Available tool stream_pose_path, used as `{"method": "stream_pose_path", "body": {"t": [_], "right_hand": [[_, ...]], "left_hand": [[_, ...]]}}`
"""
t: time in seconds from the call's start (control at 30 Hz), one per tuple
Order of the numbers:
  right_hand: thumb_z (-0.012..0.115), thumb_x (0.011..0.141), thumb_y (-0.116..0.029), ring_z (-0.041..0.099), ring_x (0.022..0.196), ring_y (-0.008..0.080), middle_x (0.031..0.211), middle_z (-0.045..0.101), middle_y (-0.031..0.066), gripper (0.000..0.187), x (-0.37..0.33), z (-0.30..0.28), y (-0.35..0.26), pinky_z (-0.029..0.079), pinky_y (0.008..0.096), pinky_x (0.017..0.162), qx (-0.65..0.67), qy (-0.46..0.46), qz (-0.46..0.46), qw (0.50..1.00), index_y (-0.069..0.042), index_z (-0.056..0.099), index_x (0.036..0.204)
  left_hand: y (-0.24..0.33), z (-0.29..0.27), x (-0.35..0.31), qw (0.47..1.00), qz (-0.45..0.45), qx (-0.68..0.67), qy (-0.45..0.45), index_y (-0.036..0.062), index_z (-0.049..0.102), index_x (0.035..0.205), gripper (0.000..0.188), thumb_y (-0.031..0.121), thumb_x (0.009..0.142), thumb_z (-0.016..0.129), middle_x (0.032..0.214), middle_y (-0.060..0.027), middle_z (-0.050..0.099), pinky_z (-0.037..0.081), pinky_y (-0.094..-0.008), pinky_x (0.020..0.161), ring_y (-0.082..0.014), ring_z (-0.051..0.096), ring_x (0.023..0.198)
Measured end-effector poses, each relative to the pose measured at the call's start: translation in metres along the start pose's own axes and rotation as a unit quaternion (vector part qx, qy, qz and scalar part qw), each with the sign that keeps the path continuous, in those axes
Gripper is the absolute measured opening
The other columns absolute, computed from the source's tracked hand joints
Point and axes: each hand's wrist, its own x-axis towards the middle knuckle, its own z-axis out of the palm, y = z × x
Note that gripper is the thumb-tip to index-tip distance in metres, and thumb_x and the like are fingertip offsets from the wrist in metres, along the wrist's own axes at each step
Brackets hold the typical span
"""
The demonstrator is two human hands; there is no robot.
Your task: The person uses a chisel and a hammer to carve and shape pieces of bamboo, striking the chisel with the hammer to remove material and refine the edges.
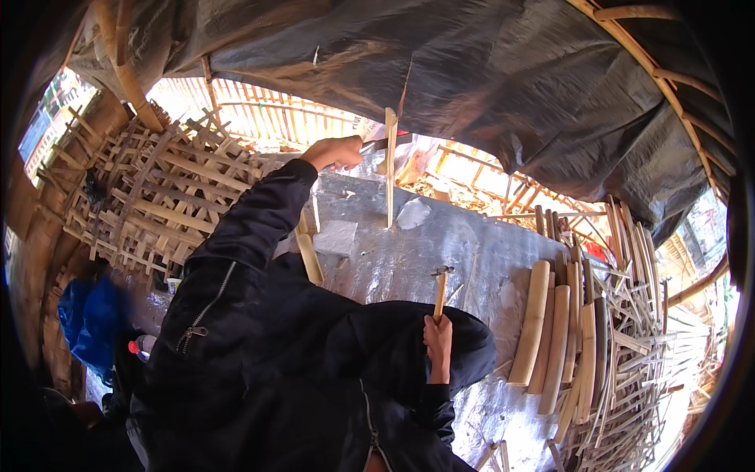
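Observation:
My left hand (338, 153) is stretched out far ahead, closed round the handle of a knife. The knife's dark blade (378, 145) points right and meets an upright pale bamboo strip (390, 181) near its upper part; whether it cuts into the strip cannot be made out. The strip's lower end rests on the grey sheet-covered surface (464, 236). Close to my body, above my dark-clothed thigh, my right hand (438, 338) grips a hammer (440, 293) by its wooden handle, head up. Hammer and knife are well apart.
Split bamboo pieces (531, 322) lie side by side at right, beside a heap of thin strips (621, 393). A bamboo lattice stack (173, 181) stands at left, a blue bag (86, 322) below it. Black plastic sheeting (487, 71) hangs overhead.

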Motion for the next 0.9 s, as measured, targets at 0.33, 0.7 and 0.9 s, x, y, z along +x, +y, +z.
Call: {"method": "stream_pose_path", "body": {"t": [0.33,0.7,0.9], "right_hand": [[0.064,0.098,-0.016,0.045,0.047,0.0068,0.065,0.050,-0.0015,0.018,0.005,0.001,-0.010,0.036,0.0248,0.040,0.018,-0.037,0.043,0.998,-0.006,0.052,0.090],[0.065,0.099,-0.018,0.045,0.047,0.0056,0.064,0.048,-0.0028,0.022,-0.006,0.017,-0.017,0.037,0.0243,0.040,0.114,-0.043,0.049,0.991,-0.007,0.050,0.088],[0.063,0.103,-0.023,0.047,0.051,0.0054,0.066,0.050,-0.0026,0.023,-0.032,-0.005,-0.090,0.037,0.0225,0.044,0.124,-0.092,-0.080,0.985,-0.007,0.051,0.092]], "left_hand": [[0.006,0.016,-0.011,0.986,0.139,0.046,0.085,-0.0106,0.065,0.103,0.033,0.003,0.074,0.060,0.093,-0.0301,0.071,0.052,-0.0499,0.070,-0.0411,0.073,0.088],[0.059,0.041,-0.008,0.990,0.112,0.083,0.035,-0.0065,0.069,0.115,0.039,0.010,0.081,0.060,0.117,-0.0277,0.071,0.055,-0.0491,0.090,-0.0392,0.070,0.112],[0.071,0.029,-0.052,0.991,0.110,0.081,-0.008,-0.0096,0.067,0.110,0.039,0.009,0.077,0.058,0.109,-0.0316,0.071,0.055,-0.0488,0.083,-0.0401,0.072,0.103]]}}
